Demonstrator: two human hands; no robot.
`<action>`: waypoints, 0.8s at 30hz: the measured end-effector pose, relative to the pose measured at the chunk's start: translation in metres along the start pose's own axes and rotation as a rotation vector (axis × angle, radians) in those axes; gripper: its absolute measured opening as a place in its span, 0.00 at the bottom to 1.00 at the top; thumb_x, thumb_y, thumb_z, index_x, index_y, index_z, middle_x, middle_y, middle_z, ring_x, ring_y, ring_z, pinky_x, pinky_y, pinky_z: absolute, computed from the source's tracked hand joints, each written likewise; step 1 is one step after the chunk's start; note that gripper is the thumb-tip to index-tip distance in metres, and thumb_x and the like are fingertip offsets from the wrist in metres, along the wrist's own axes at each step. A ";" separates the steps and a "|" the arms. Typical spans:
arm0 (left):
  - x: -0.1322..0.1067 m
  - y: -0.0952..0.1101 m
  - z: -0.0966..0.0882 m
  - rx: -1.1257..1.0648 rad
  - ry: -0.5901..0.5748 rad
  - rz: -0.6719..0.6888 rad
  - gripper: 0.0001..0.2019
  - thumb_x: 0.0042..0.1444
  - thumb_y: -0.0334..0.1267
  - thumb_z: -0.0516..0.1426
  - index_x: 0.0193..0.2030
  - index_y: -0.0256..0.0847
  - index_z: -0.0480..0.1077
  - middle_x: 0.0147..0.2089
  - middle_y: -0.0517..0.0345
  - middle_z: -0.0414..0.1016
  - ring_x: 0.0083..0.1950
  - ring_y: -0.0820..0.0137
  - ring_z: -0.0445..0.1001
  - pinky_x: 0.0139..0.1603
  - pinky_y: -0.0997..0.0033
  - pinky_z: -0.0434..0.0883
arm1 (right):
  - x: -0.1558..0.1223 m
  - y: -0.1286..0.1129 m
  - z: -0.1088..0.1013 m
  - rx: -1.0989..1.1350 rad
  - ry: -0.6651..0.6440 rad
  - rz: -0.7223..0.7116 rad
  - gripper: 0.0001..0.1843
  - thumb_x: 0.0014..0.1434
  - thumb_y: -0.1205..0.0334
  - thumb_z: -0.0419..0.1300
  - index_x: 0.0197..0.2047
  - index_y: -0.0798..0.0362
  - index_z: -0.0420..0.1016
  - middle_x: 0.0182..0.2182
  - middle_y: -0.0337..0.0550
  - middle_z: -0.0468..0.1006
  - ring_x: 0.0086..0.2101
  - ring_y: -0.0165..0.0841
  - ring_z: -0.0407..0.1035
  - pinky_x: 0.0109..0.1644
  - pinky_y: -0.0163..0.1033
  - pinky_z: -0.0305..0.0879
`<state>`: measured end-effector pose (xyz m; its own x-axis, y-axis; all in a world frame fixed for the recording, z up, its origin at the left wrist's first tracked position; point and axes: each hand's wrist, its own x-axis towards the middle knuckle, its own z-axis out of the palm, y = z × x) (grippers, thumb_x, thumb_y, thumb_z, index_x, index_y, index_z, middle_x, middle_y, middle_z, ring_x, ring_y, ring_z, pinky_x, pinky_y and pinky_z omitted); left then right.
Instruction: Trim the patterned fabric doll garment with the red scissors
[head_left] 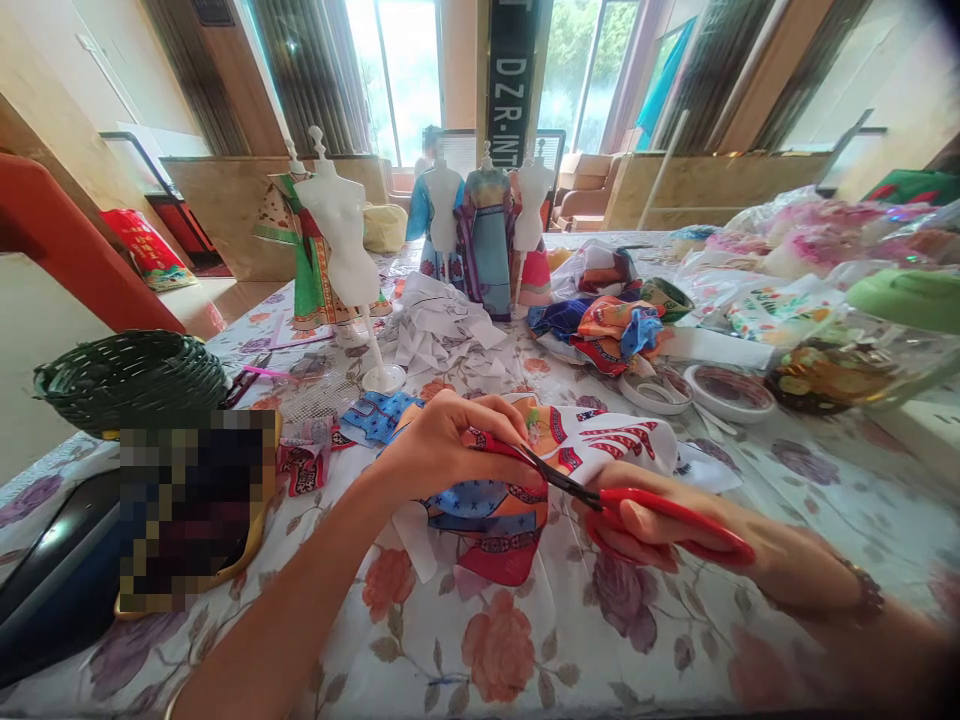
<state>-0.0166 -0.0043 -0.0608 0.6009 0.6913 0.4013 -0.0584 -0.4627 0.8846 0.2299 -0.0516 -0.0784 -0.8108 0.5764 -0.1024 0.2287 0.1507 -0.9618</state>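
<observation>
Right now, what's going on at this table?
A person is working on patterned fabric over a floral tablecloth. The left hand pinches the fabric; the right hand holds red-handled scissors, blades pointing at the left hand's fingertips. White scraps are heaped beyond, beside a bare white dress form.

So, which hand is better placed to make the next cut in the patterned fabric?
Probably the right hand: it grips the red-handled scissors, their blades pointing toward the left hand, which is occupied holding the patterned fabric.
</observation>
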 end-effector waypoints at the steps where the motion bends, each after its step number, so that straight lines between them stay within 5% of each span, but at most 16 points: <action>1: 0.000 0.000 0.000 -0.001 0.001 -0.001 0.08 0.43 0.44 0.71 0.27 0.45 0.82 0.29 0.54 0.78 0.38 0.63 0.76 0.38 0.63 0.75 | 0.001 0.000 0.001 0.056 -0.003 -0.012 0.31 0.65 0.35 0.45 0.22 0.51 0.50 0.19 0.34 0.58 0.20 0.25 0.50 0.23 0.37 0.48; 5: 0.000 0.001 -0.001 -0.007 0.002 -0.003 0.07 0.43 0.43 0.71 0.27 0.46 0.82 0.29 0.54 0.78 0.37 0.64 0.75 0.38 0.64 0.75 | 0.006 -0.003 0.003 0.213 0.018 0.018 0.32 0.59 0.34 0.55 0.21 0.53 0.57 0.16 0.32 0.56 0.18 0.23 0.48 0.20 0.35 0.41; 15: -0.001 0.001 -0.002 -0.032 -0.036 -0.016 0.06 0.43 0.32 0.70 0.28 0.47 0.82 0.28 0.56 0.77 0.39 0.65 0.75 0.40 0.65 0.74 | 0.008 0.001 0.001 0.243 -0.018 0.062 0.33 0.57 0.34 0.57 0.17 0.54 0.56 0.14 0.32 0.57 0.15 0.22 0.47 0.18 0.36 0.37; 24: -0.001 0.004 -0.003 -0.040 -0.101 -0.079 0.06 0.42 0.29 0.70 0.28 0.44 0.82 0.27 0.56 0.77 0.39 0.65 0.74 0.40 0.66 0.72 | 0.002 -0.009 -0.001 0.059 -0.003 0.133 0.34 0.56 0.27 0.51 0.24 0.53 0.59 0.19 0.32 0.59 0.20 0.23 0.51 0.23 0.33 0.48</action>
<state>-0.0196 -0.0052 -0.0565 0.6820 0.6642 0.3060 -0.0383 -0.3854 0.9219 0.2270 -0.0506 -0.0698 -0.7769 0.5861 -0.2302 0.3020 0.0261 -0.9529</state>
